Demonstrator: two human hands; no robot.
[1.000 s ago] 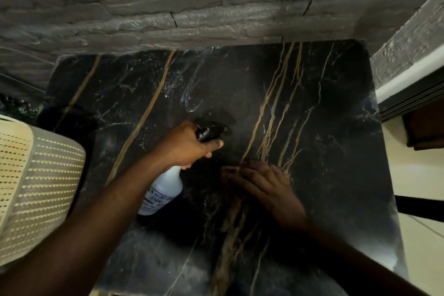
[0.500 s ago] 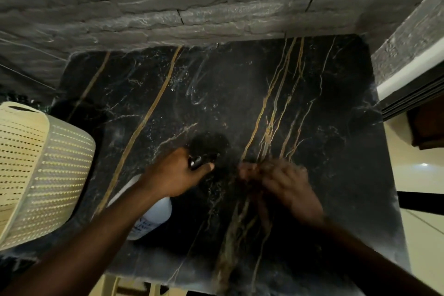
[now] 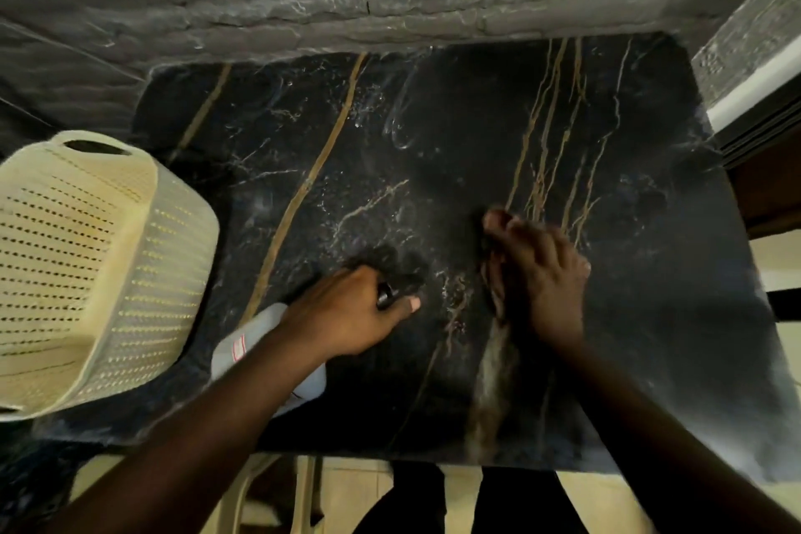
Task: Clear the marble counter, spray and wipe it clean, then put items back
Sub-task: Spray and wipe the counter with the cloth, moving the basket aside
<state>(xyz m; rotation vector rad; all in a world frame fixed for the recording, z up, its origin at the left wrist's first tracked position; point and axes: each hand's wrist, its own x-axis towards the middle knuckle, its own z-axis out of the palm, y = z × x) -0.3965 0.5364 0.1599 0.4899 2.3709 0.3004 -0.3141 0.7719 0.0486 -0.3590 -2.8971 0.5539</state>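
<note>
The left hand (image 3: 346, 310) grips a spray bottle (image 3: 268, 353) over the black marble counter (image 3: 433, 152). The right hand (image 3: 537, 273) lies on the counter with fingers blurred; their spread is unclear.

At lower centre, the left hand (image 3: 346, 310) grips a spray bottle (image 3: 268, 349); the right hand (image 3: 539, 273) presses the black marble counter (image 3: 455, 134); cream basket (image 3: 86, 264) at left.

Both forearms are bare to the frame's edge, with no sleeve, watch or ring in sight. The left hand (image 3: 346, 312) shows a short, pale thumbnail. At six o'clock, dark trousers cover the legs (image 3: 433, 499), possibly black.
</note>
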